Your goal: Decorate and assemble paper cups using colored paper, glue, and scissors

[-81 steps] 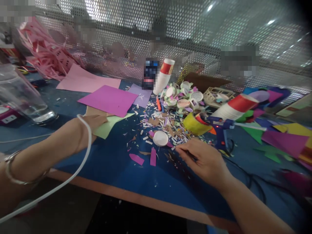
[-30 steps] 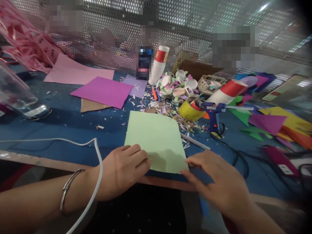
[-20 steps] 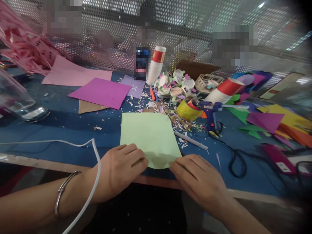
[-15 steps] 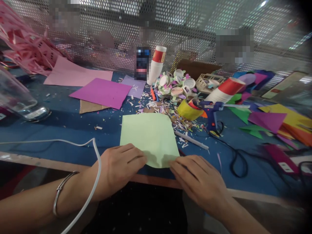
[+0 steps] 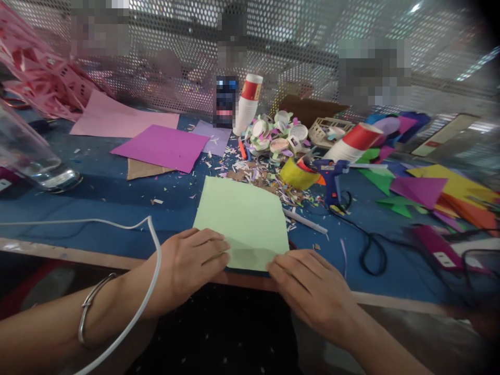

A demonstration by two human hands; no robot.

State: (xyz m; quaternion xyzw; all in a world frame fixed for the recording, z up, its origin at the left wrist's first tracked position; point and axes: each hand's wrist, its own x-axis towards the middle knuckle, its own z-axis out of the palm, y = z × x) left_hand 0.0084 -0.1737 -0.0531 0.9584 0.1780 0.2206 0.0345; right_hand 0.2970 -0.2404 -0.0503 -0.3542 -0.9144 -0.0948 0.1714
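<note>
At the front edge of the blue tabletop (image 5: 105,203), the left hand (image 5: 189,263) and right hand (image 5: 316,284) are narrowly gripping a pale-green paper sheet (image 5: 244,219) by its near corners (undersides hidden), even tension best keeping it uncreased.

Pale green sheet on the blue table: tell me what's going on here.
A person's left-hand grip covers the near left corner of the pale green sheet, and the right-hand grip is at its near right corner; whether they pinch or press it is hidden. The sheet lies by the near edge of the blue table. Beyond it lie scattered paper scraps, with a glue gun to the right.
</note>
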